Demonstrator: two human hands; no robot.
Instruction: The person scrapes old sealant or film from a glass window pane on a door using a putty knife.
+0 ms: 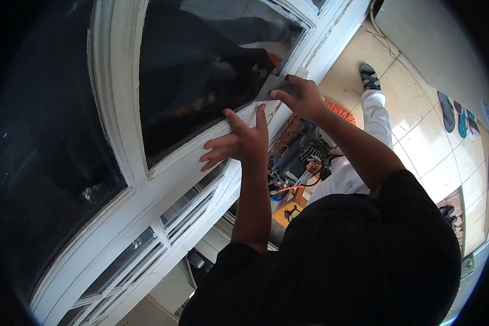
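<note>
My right hand [304, 96] grips a flat metal scraper blade [270, 86] and holds its edge against the dark glass pane [201, 60] near the pane's lower corner. My left hand [239, 142] lies flat with spread fingers on the white window frame [174, 163] just below the pane. Both arms come out of black short sleeves. The glass reflects a dark figure.
Below the frame sit an orange and black machine [299, 157] and a coiled orange hose [339, 111]. My white trouser leg and sandal [369, 77] stand on beige floor tiles. Several sandals [453, 114] lie by the wall at right. More white-framed panes [119, 261] run lower left.
</note>
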